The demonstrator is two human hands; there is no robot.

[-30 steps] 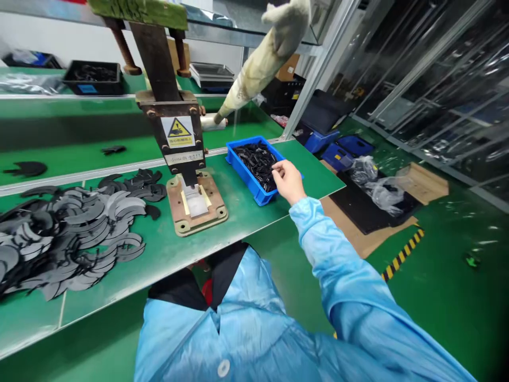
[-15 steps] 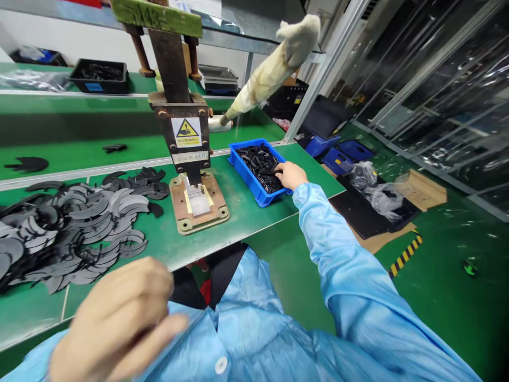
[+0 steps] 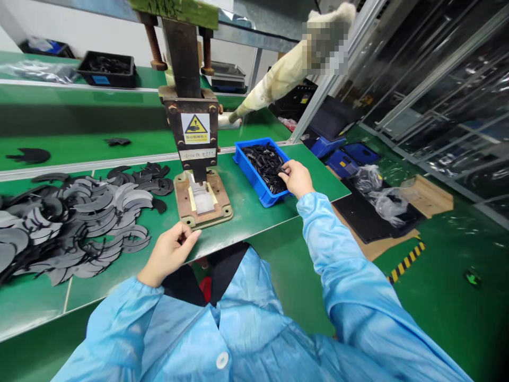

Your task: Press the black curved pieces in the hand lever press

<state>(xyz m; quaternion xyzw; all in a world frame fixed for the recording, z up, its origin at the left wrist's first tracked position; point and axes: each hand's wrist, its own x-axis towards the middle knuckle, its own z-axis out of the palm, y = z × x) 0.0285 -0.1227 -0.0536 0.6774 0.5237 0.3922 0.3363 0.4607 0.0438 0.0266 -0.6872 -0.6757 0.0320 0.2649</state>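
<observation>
Blue-sleeved right hand [image 3: 296, 179] pinches black parts [image 3: 267, 164] in bin [image 3: 262, 195]; left hand [image 3: 170, 252] fingers curled empty.

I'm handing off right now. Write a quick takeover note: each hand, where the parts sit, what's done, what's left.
Right hand: at the near rim of the blue bin, fingertips pinching small black parts; grip unclear.
Left hand: at the table's front edge before the press base plate, fingers curled, nothing visible in it.
Parts: crescent-shaped black pieces piled left of the hand press.
Done: nothing visibly pressed; the pale pad on the plate looks bare.
Left: probably seat a part under the ram and press.
</observation>
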